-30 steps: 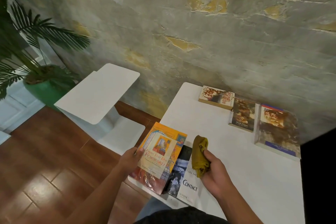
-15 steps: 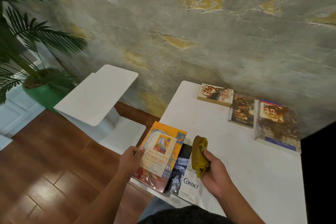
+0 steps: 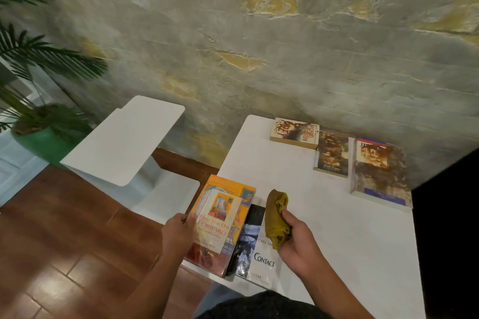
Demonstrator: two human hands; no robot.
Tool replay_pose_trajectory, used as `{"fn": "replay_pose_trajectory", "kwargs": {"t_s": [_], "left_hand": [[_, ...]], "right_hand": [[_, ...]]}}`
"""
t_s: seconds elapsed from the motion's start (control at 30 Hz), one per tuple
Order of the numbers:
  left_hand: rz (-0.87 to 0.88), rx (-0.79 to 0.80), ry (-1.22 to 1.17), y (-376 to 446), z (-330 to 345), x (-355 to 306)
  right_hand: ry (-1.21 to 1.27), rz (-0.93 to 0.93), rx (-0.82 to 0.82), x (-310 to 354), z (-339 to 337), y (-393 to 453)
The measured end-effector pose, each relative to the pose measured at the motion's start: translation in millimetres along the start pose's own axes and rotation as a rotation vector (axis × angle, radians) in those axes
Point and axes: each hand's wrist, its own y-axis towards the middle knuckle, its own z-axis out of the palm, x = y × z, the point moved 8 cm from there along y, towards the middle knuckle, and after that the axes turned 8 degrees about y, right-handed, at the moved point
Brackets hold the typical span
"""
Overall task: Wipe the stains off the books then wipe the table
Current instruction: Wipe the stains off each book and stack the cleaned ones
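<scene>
White table (image 3: 337, 228), rough wall behind. Left hand (image 3: 177, 234) gripping cream book (image 3: 216, 225) at 7 o'clock; right hand (image 3: 298, 243) clenched around cloth (image 3: 276, 217).

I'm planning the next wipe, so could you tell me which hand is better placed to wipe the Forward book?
Right hand: it holds the cloth beside the book; the left hand steadies it.

lower centre of frame: book stack (image 3: 220, 225) on table (image 3: 350, 241) near edge, contact book (image 3: 255, 254) just right. upper right: three books (image 3: 334, 153) in row by wall. side table (image 3: 124, 137) centre left, plant (image 3: 39, 122) far left.
</scene>
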Motion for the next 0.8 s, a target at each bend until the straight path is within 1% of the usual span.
{"fn": "replay_pose_trajectory", "kwargs": {"t_s": [0.2, 0.27, 0.33, 0.4, 0.47, 0.67, 0.8], "left_hand": [[0.009, 0.036, -0.022, -1, 1, -2], [-0.029, 0.048, -0.038, -2, 0, -1], [-0.053, 0.001, 0.052, -4, -3, -3], [0.017, -0.065, 0.135, -11, -9, -21], [0.112, -0.084, 0.188, -20, -10, -43], [0.289, 0.06, 0.424, -38, 16, -68], [0.327, 0.1, 0.453, -38, 18, -73]], "right_hand": [[0.011, 0.005, 0.011, -1, -1, 1], [0.01, 0.006, 0.017, -2, 0, 1], [0.014, 0.007, 0.015, -2, 0, 1], [0.008, 0.003, 0.002, -2, -3, 2], [0.005, -0.007, -0.02, -2, -7, 3], [0.016, -0.014, -0.048, -1, -12, -1], [0.009, -0.02, -0.045, 2, -14, -3]]}}
